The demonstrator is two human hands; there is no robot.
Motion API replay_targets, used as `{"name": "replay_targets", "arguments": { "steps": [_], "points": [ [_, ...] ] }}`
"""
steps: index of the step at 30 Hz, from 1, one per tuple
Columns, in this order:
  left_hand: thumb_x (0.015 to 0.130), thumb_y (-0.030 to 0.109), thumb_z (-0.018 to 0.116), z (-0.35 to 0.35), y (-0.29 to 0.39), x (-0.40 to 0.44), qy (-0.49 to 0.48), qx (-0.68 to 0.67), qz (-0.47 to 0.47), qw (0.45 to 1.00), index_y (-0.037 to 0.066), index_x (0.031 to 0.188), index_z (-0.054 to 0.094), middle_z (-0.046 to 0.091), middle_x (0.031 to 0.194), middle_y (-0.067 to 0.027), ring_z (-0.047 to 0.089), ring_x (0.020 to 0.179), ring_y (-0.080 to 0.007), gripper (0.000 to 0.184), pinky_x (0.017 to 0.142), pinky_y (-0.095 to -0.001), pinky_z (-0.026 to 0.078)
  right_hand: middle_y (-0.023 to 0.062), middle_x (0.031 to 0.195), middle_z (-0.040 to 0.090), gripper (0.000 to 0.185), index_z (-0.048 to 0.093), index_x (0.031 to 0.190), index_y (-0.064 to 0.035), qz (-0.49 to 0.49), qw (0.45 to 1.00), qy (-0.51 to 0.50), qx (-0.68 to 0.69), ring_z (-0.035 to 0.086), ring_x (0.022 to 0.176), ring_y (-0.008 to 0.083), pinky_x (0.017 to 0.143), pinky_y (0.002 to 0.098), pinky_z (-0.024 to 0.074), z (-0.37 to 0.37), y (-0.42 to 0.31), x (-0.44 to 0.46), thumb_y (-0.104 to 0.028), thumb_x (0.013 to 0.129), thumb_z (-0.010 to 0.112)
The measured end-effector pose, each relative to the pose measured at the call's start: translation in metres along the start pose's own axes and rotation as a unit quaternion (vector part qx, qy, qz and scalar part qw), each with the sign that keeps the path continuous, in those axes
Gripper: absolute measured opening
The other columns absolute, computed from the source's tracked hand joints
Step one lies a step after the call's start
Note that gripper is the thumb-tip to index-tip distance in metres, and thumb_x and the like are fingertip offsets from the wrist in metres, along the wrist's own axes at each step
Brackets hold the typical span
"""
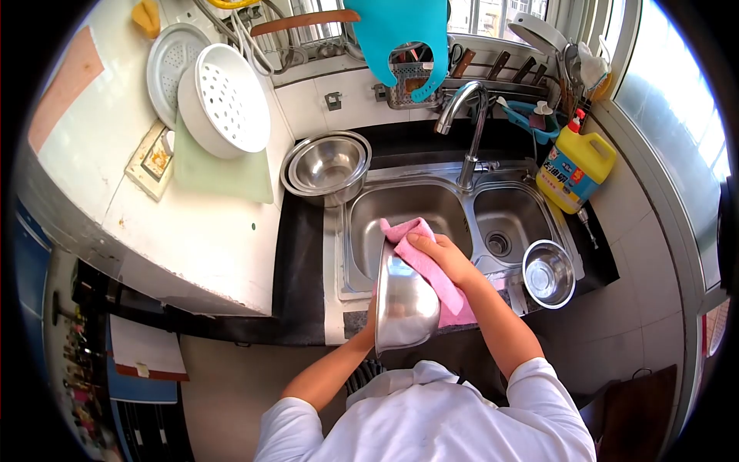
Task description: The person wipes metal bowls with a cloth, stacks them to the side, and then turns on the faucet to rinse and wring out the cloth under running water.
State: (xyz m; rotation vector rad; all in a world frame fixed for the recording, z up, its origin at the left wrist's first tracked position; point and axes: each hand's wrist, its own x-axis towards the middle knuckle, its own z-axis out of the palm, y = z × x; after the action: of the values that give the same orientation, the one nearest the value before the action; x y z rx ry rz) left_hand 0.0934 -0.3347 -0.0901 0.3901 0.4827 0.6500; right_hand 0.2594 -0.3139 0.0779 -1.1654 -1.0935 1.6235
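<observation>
A shiny stainless steel bowl (406, 300) is tilted on its side in front of the sink. My left hand (371, 314) grips it from the left, with most of the fingers hidden behind the bowl. Across the bowl's upper edge, my right hand (445, 256) is closed on a pink cloth (422, 229) and presses it against the metal. One end of the cloth hangs down on the right of the bowl. Just beyond is the large basin (408, 206) of the double sink, under a chrome faucet (471, 146).
Nested metal bowls (327, 165) stand left of the sink. A small metal bowl (549, 275) sits at the right front corner. A yellow detergent jug (576, 171) is at the back right. White colanders (225, 100) hang on the left wall, and a blue bib (400, 38) hangs by the window.
</observation>
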Motion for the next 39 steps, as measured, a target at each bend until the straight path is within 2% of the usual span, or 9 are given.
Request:
{"name": "replay_targets", "arguments": {
  "steps": [8,10,11,15,24,28,34,36,39],
  "points": [
    [0.087,0.014,0.052,-0.03,0.015,0.042,0.182,0.432,0.237,0.851,0.003,0.107,0.049,0.059,0.089,-0.0095,0.057,0.071,-0.016,0.023,0.059,-0.0296,0.048,0.0112,0.097,0.063,0.042,0.059,0.106,-0.0023,0.082,0.916,-0.038,0.391,0.061,0.084,0.0218,0.076,0.033,0.0503,-0.014,0.063,0.01,-0.038,0.087,0.053],
    [0.087,0.01,0.051,0.001,0.028,0.034,0.174,0.343,0.249,0.889,0.001,0.103,0.047,0.058,0.084,-0.0074,0.056,0.068,-0.0128,0.019,0.055,-0.0259,0.046,0.0118,0.101,0.063,0.045,0.058,0.109,-0.0031,0.071,0.914,-0.032,0.399,0.061,0.088,0.0226,0.078,0.034,0.0499,-0.014,0.085,0.012,-0.041,0.087,0.05],
    [0.087,0.012,0.053,-0.081,0.01,0.07,-0.102,0.335,0.279,0.894,-0.001,0.106,0.044,0.058,0.083,-0.0084,0.056,0.071,-0.0135,0.025,0.06,-0.0259,0.046,0.0123,0.104,0.062,0.048,0.057,0.112,-0.0038,0.061,0.912,-0.029,0.405,0.061,0.091,0.0235,0.08,0.035,0.0495,-0.014,0.095,0.014,-0.044,0.087,0.047],
    [0.092,0.057,0.028,0.026,0.049,0.039,0.134,-0.111,0.039,0.984,0.005,0.123,0.046,0.053,0.106,-0.0077,0.053,0.093,-0.0217,0.064,0.08,-0.0369,0.044,0.0116,0.121,0.054,0.057,0.049,0.125,-0.0083,0.112,0.918,0.022,0.379,0.053,0.108,0.026,0.091,0.0404,0.0432,-0.015,0.131,0.011,-0.052,0.089,0.038],
    [0.08,0.027,0.058,-0.012,0.048,0.048,0.129,0.053,0.109,0.984,-0.002,0.109,0.045,0.057,0.093,-0.0116,0.055,0.082,-0.0195,0.043,0.074,-0.0311,0.045,0.0129,0.119,0.054,0.053,0.047,0.126,-0.0084,0.133,0.867,0.022,0.48,0.054,0.104,0.0279,0.092,0.044,0.0427,0.003,0.15,0.005,-0.048,0.093,0.033],
    [0.073,0.015,0.071,0.007,0.069,0.036,0.293,0.488,0.304,0.764,-0.004,0.104,0.044,0.057,0.09,-0.0159,0.056,0.08,-0.0214,0.046,0.073,-0.0316,0.045,0.0133,0.117,0.056,0.05,0.048,0.124,-0.0064,0.129,0.888,0.081,0.435,0.054,0.105,0.0276,0.093,0.0417,0.0436,0.017,0.126,-0.011,-0.043,0.094,0.032],
    [0.075,0.008,0.064,-0.002,0.108,0.021,0.406,0.529,0.381,0.641,0.0,0.096,0.042,0.055,0.085,-0.0136,0.055,0.079,-0.0241,0.031,0.072,-0.0321,0.043,0.0112,0.126,0.05,0.053,0.038,0.132,-0.0082,-0.059,0.918,0.201,0.337,0.047,0.116,0.0274,0.1,0.0394,0.0358,-0.006,0.12,-0.016,-0.044,0.093,0.034],
    [0.075,0.005,0.062,-0.012,0.117,0.012,0.396,0.457,0.365,0.708,0.0,0.097,0.043,0.055,0.086,-0.0125,0.056,0.08,-0.0226,0.029,0.072,-0.0316,0.043,0.01,0.125,0.05,0.055,0.04,0.131,-0.0086,0.022,0.9,0.208,0.381,0.048,0.115,0.0265,0.099,0.0388,0.0365,-0.015,0.065,-0.033,-0.046,0.091,0.039],
    [0.074,0.002,0.058,-0.005,0.112,0.0,0.406,0.319,0.363,0.776,-0.001,0.097,0.049,0.056,0.088,-0.0095,0.056,0.078,-0.0186,0.025,0.068,-0.0296,0.043,0.0112,0.12,0.052,0.057,0.045,0.125,-0.0053,-0.102,0.894,0.132,0.416,0.052,0.107,0.0268,0.091,0.0394,0.0424,-0.033,0.038,-0.049,-0.049,0.088,0.045]
  ]
}}
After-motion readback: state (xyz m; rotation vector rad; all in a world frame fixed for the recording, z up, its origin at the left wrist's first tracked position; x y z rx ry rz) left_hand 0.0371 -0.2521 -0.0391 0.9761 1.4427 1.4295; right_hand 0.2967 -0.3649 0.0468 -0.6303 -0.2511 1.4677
